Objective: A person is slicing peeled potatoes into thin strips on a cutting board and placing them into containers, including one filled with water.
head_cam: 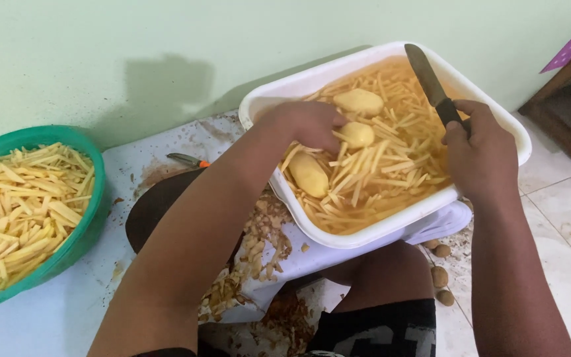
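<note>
While the left hand reaches into the white tub, its fingers curl onto a peeled potato near centre. Two more peeled potatoes lie at 12 and 7 o'clock among cut potato sticks. The right hand, fingers wrapped tight, grips a knife, blade toward 11 o'clock. A green basin of sticks sits at 9 o'clock.

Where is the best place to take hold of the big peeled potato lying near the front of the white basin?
Grip the big peeled potato across its narrow middle, coming from above: it lies flat and lengthwise on the potato sticks in the white basin, top exposed. It looks wet, so probably slippery.
</note>
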